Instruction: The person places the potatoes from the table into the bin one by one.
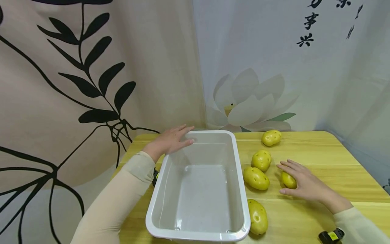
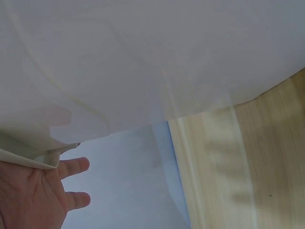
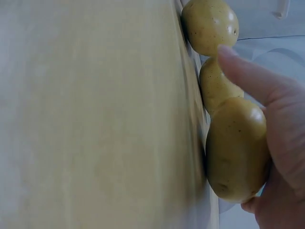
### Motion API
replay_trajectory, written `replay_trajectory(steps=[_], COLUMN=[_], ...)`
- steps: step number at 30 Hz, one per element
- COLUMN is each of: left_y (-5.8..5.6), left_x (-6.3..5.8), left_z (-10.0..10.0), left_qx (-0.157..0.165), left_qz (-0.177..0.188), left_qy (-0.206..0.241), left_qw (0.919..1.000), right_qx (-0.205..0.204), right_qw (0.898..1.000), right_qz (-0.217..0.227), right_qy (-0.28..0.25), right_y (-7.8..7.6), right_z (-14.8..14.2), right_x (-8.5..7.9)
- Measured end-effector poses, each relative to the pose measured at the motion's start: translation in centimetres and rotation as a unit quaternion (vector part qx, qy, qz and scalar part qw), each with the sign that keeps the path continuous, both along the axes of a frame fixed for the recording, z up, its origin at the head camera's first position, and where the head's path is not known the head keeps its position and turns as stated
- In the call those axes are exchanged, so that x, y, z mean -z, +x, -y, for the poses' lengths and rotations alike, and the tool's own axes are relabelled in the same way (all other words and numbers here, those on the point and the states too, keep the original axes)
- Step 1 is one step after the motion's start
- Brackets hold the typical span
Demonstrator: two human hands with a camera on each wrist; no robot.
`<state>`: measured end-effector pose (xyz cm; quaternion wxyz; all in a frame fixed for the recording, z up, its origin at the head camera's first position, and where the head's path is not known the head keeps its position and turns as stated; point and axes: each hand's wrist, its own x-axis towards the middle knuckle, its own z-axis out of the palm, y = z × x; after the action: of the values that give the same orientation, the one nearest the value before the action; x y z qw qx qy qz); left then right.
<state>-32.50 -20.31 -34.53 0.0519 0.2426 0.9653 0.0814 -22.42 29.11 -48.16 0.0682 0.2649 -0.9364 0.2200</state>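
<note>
A deep white plastic tub with nothing in it stands on the wooden table. My left hand rests over its far left corner, fingers straight across the rim; the left wrist view shows fingertips past the rim. On the right, my right hand is spread around a yellow potato, thumb on the near side and fingers on the far side. In the right wrist view that potato lies close to the palm, with the thumb stretched away from it.
Along the tub's right side lie several more potatoes: one near the front, one beside the middle, another touching it, and one at the back edge. Patterned curtains hang behind the wooden table.
</note>
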Motion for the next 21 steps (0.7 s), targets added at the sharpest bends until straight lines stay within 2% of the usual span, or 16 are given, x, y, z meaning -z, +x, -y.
replay_trajectory(steps=[11, 21], left_y=[-0.2, -0.1], left_x=[0.1, -0.2], left_z=[0.0, -0.1], left_qx=[-0.006, 0.002], left_qz=[0.013, 0.014], left_qy=[0.005, -0.001], left_qw=[0.9999, 0.9999], right_qx=[0.013, 0.015], right_qw=[0.999, 1.0], right_qz=[0.02, 0.012], right_qy=[0.031, 0.023], right_y=[-1.1, -1.8], right_z=[-0.5, -0.5], right_x=[0.1, 0.0])
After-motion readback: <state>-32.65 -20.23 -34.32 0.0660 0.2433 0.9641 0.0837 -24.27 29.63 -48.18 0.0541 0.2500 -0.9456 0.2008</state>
